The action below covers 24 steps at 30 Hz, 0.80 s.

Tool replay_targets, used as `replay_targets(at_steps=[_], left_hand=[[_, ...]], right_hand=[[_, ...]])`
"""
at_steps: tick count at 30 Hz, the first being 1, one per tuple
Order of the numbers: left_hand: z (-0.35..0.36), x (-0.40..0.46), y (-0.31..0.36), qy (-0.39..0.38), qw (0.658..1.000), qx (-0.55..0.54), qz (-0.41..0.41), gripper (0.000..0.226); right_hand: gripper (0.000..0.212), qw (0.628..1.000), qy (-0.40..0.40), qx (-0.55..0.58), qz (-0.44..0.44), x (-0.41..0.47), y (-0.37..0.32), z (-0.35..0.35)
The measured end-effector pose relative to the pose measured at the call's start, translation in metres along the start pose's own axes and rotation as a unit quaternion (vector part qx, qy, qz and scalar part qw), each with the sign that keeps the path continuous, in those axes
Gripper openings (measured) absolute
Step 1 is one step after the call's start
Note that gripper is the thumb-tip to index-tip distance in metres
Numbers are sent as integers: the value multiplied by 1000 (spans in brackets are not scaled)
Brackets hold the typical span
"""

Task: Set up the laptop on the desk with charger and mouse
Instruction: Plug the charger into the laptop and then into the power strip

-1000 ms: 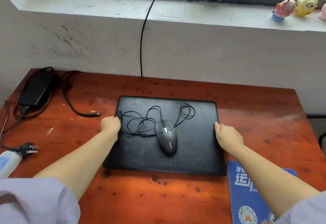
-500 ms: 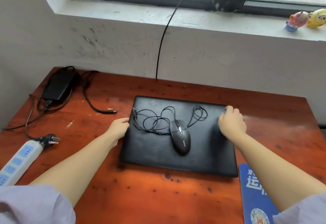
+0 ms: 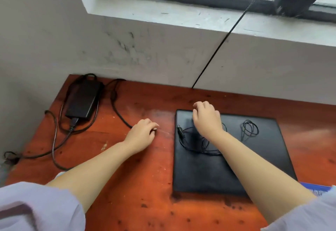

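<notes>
A closed black laptop [image 3: 258, 159] lies flat on the red-brown desk [image 3: 145, 185]. The mouse's thin black cable [image 3: 249, 130] is coiled on the lid, with its USB plug [image 3: 181, 131] near the left edge. My right forearm hides the mouse itself. My right hand [image 3: 207, 118] hovers over the lid's far left corner, fingers curled down and holding nothing. Left of the laptop, my left hand [image 3: 141, 135] is closed on the charger's barrel plug [image 3: 155, 128], whose metal tip pokes out between the fingers. The charger brick [image 3: 81, 101] sits at the desk's far left corner.
The charger's cables [image 3: 54, 139] loop across the left of the desk to a wall plug [image 3: 11, 158] at the left edge. A blue mouse pad [image 3: 316, 188] peeks out at the right. A black cable [image 3: 218, 48] runs down the wall from the window.
The view has swung left. My left hand left the laptop's left edge and closed on the charger's plug. My right hand crossed from the lid's right side to its far left corner.
</notes>
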<state>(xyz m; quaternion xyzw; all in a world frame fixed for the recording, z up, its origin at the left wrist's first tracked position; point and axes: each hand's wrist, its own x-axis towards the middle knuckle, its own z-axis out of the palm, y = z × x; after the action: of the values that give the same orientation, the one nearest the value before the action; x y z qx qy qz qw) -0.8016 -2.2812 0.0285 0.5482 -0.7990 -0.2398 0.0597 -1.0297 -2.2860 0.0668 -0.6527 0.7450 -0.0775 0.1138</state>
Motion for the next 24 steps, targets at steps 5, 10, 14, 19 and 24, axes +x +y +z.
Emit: replay_targets(at_steps=[5,10,14,19,24], left_hand=[[5,6,-27,32,992,105,70,26],[9,13,-39,56,993,74,72,13],[12,19,-32,71,995,27,64,12],[13,36,-15,73,995,-39,60,19],[8,57,1,77,991,-57,88,35]], right_hand=[[31,997,-57,-35,-38,24,-16,23],[38,991,-98,-76,-56,42,-17,38],[42,991,-100,-55,-65,52,-15,42],[53,989,-141,-1,-38,65,-16,38],[51,994,-106,-20,-35,69,-14,30]])
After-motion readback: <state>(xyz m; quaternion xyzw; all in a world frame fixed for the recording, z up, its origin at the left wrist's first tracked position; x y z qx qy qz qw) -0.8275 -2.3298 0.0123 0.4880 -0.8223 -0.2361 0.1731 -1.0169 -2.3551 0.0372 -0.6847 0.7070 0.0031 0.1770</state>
